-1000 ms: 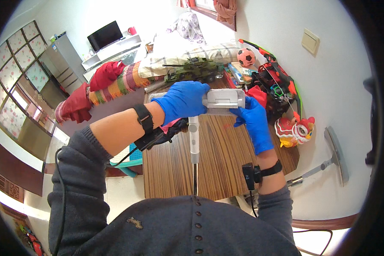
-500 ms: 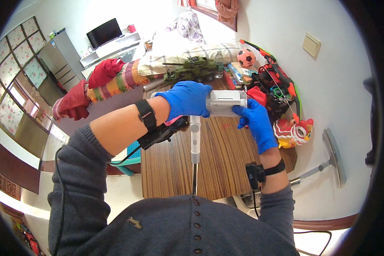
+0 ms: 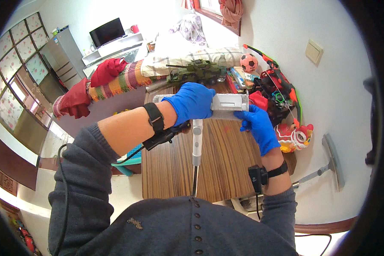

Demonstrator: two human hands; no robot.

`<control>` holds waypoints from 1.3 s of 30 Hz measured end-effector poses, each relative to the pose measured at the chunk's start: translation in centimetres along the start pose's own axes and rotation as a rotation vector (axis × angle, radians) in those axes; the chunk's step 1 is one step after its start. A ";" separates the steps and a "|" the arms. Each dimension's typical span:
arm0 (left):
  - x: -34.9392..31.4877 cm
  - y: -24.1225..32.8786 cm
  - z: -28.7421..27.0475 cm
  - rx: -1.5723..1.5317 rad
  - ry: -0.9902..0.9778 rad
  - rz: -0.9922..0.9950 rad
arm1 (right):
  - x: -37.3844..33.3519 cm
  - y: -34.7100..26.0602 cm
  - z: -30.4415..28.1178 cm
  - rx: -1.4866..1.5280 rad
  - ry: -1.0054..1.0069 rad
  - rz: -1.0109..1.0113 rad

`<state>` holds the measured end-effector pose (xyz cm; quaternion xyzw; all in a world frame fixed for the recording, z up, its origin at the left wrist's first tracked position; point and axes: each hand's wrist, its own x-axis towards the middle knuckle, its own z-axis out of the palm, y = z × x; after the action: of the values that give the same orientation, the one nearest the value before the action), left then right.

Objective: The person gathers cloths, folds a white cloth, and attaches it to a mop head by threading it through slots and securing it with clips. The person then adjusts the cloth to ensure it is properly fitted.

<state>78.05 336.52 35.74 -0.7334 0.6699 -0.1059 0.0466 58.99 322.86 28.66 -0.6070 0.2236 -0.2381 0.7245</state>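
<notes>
A flat mop head with a white plate [image 3: 229, 103] and a grey cloth pad [image 3: 224, 114] is held up over the far part of the table. Its white and grey pole [image 3: 196, 143] runs down toward my chest. My left hand [image 3: 191, 101], in a blue glove, is wrapped over the middle of the mop head and hides the joint with the pole. At the right end, my gloved right hand [image 3: 259, 130] pinches the pad's lower edge between thumb and fingers. Part of the pad shows left of my left hand.
The wood-striped table [image 3: 219, 158] lies below. Behind stand a toy armoured vehicle [image 3: 194, 72], a plastic bottle [image 3: 222, 68], books [image 3: 239, 81] and a pink ball [image 3: 248, 62]. A toy bow [image 3: 281, 85] and a lion-head toy [image 3: 294, 137] line the right wall, near a grey-headed cleaning tool [image 3: 333, 162].
The view has shifted a little. Both hands stay on the mop head, and slightly more of its left end now shows beyond my left hand.
</notes>
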 end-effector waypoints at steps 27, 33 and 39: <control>0.3 -0.6 0.6 0.033 0.008 0.015 | -0.2 1.1 -0.9 0.109 0.054 -0.064; 0.3 -0.7 0.7 -0.009 0.031 0.019 | 0.1 1.4 -0.4 0.128 0.081 -0.056; 0.3 -0.5 0.8 -0.001 0.031 -0.004 | 0.2 1.9 1.5 -0.133 0.171 -0.219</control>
<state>78.68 336.20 35.12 -0.7332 0.6689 -0.1170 0.0359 60.18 324.19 26.97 -0.6518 0.2321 -0.3513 0.6308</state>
